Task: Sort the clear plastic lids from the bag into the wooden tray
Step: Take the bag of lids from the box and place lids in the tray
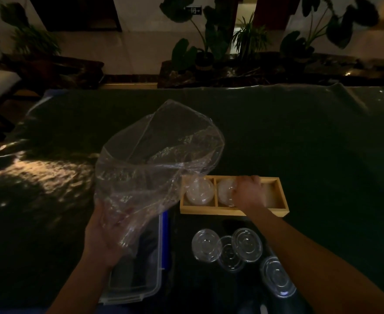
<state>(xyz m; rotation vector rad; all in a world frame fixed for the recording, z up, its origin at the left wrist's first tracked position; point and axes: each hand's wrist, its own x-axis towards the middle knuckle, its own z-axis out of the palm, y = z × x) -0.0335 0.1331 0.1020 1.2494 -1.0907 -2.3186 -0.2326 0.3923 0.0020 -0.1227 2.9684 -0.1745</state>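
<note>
- The left hand (105, 236) grips the bag (157, 159) by its bunched lower end, fingers curled into the film. It holds the bag up, just left of the wooden tray (204, 209).
- The bag is thin, crinkly film, floppy and near weightless. I see no lids inside it, though the light is poor.
- The right hand (251, 191) lies over the tray's middle compartment, its fingers bent over the right rim of the middle lid (225, 192). I cannot tell whether they pinch it or only rest on it.
- The left-compartment lid (199, 191) sits flat in its section, and the right compartment looks bare.
- Four loose lids (205, 244) lie on the dark cloth (299, 143) just in front of the tray. Three overlap and one lies apart by the right forearm.
- To my eye these lids are very light, thin and springy, with slick surfaces, so a hard squeeze would buckle or crack one.
- I judge the raised outer rim the best hold, thumb on one side and fingers opposite, lifting the top one off an overlap first.
- Lying flat, an edge may be hard to catch, so tipping one up by its rim should help.
- A clear plastic box (138, 279) with blue clips sits under the left wrist.
</note>
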